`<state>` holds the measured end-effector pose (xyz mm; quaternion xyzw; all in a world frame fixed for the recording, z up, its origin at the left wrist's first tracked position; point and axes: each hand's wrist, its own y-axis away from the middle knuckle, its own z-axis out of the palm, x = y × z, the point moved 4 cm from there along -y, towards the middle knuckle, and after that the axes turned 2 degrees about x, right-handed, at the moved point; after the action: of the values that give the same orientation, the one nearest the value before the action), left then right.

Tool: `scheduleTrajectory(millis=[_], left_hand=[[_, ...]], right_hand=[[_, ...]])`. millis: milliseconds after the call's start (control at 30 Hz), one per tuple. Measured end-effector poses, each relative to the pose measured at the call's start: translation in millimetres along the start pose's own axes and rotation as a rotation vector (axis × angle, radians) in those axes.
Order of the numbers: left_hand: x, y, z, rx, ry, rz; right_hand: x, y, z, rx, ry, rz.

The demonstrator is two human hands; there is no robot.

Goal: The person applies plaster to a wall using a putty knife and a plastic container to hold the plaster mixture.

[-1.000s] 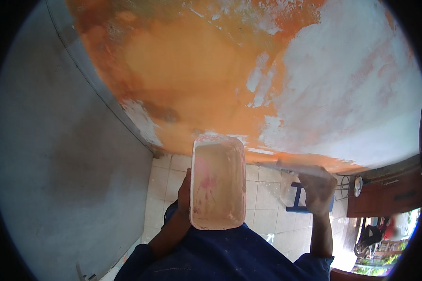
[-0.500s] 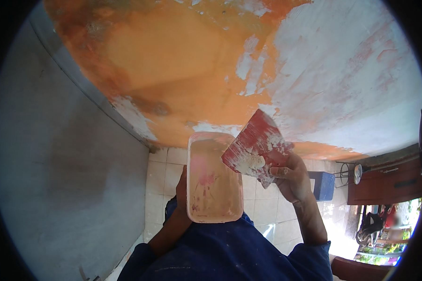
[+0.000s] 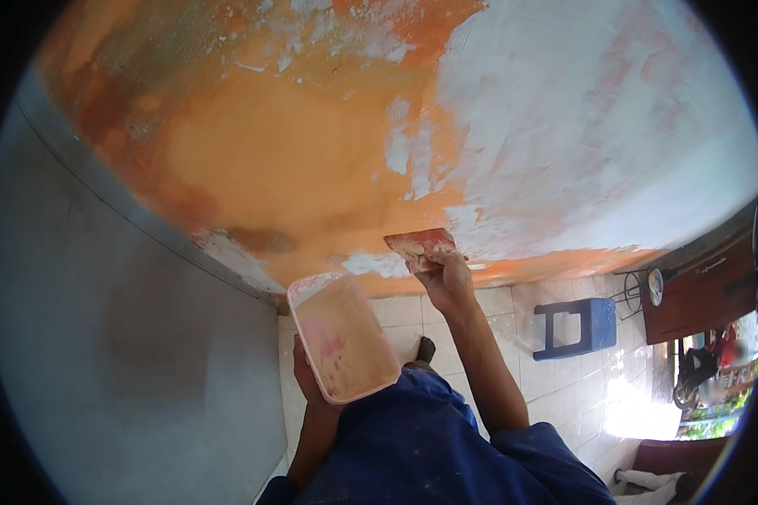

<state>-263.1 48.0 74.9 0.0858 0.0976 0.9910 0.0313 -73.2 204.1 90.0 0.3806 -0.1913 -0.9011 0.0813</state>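
My right hand point(image 3: 449, 284) grips a red putty spreader point(image 3: 421, 245) smeared with whitish putty. The blade is up against or just in front of the wall point(image 3: 312, 160), low on its orange part; whether it touches, I cannot tell. My left hand point(image 3: 307, 374) holds a rectangular plastic tub point(image 3: 382, 387) by its left side, tilted, close to my body. Pinkish and white putty stains its inside. White putty point(image 3: 556, 160) covers the wall's right side, with patches on the orange near the spreader. The left fingers are mostly hidden behind the tub.
A grey panel point(image 3: 135, 337) rises close on my left. A blue plastic stool point(image 3: 596, 324) stands on the tiled floor point(image 3: 514, 353) to my right. Beyond it are a thin-legged stand point(image 3: 630, 290), a brown wooden piece of furniture point(image 3: 703, 290), and a bright opening with a motorbike point(image 3: 695, 370).
My right hand has carried the spreader from beside the tub forward to the wall. The tub has shifted slightly left and down and tilted. My view has turned, showing more of the stool.
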Motion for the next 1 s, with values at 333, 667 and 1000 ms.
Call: scheduleTrajectory(millis=[333, 667, 1000], left_hand=[[2, -19, -14, 0.044, 0.025, -0.039], [-2, -42, -20, 0.074, -0.055, 0.007], [-2, -55, -36, 0.119, -0.02, -0.076]], right_hand=[[-43, -40, 21, -0.005, 0.068, 0.004], [-54, -42, 42, -0.041, 0.013, -0.148], [-31, -55, 39, 0.072, -0.344, -0.119]])
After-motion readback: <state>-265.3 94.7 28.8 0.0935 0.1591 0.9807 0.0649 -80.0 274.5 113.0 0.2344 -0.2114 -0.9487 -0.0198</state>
